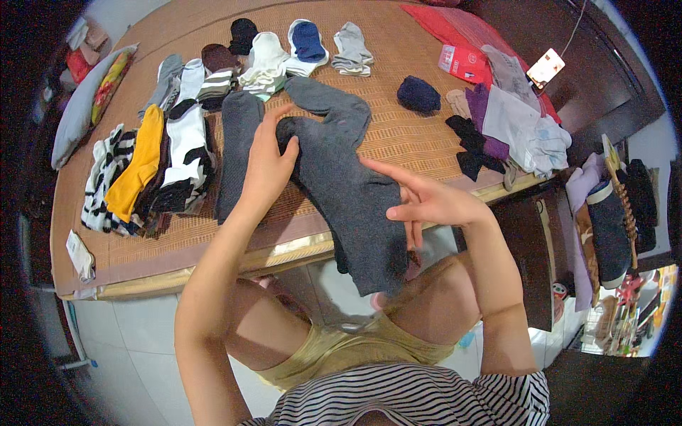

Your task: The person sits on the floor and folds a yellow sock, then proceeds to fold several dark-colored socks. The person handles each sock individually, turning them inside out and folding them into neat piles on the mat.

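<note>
A dark grey sock (341, 175) hangs over the near edge of the bed, with a darker layer showing along its left side. My left hand (269, 160) is at its upper left end, thumb on the fabric and index finger reaching past the top. On the lower right, my right hand (434, 199) grips it with the thumb in front and other fingers partly hidden behind; the index finger points out along its edge. Just beyond lies another grey sock (341, 106), partly covered. A ribbed dark grey sock (240, 154) lies left of my left hand.
Sock piles line the woven mat (383, 128), including a yellow sock (136, 162), black-and-white socks (186, 144) and white socks (264, 58). A rolled navy sock (419, 95) lies to the right. Loose garments (511, 114) and a red package (463, 63) lie farther right.
</note>
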Available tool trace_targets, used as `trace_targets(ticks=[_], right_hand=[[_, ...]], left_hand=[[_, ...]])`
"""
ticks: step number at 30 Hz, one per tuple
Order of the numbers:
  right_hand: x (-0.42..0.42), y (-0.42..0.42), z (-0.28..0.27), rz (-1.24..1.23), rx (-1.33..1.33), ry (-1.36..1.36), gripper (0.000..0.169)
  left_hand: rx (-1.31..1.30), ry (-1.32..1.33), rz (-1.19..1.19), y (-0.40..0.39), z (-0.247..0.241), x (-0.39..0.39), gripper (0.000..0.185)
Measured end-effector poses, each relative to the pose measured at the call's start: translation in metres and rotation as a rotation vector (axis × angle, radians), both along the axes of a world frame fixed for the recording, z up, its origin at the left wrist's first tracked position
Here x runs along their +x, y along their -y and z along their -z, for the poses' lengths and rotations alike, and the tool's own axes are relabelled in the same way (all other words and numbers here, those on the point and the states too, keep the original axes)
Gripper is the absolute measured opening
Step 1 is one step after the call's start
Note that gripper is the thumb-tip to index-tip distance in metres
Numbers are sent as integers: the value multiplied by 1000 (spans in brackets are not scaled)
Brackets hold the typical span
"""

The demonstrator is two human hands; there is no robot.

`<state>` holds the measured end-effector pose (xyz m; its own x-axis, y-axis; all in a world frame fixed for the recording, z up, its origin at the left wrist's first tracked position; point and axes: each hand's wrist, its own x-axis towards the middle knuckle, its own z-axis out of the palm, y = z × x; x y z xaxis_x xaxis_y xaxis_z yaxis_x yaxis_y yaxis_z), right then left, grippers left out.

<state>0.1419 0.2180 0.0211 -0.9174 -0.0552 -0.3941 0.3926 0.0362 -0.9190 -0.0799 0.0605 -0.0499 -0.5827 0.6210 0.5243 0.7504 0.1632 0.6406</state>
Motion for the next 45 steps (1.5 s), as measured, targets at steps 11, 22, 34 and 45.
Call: trace_targets(ticks=[11,22,34,45], right_hand=[[17,-6,-1,0,1050,-171,72],[-24,-132,71,638,1142,-356,58],[-96,-130,113,828,1160,-573,41],[-53,8,25,364,-259,-193,44]], left_hand=[[-150,-416,-48,-2,-24,31,56],[-597,-390,270,-3,0,52,54],[-386,-302,165,26,-24,55,46],[-8,58,264,17,-38,68,80]])
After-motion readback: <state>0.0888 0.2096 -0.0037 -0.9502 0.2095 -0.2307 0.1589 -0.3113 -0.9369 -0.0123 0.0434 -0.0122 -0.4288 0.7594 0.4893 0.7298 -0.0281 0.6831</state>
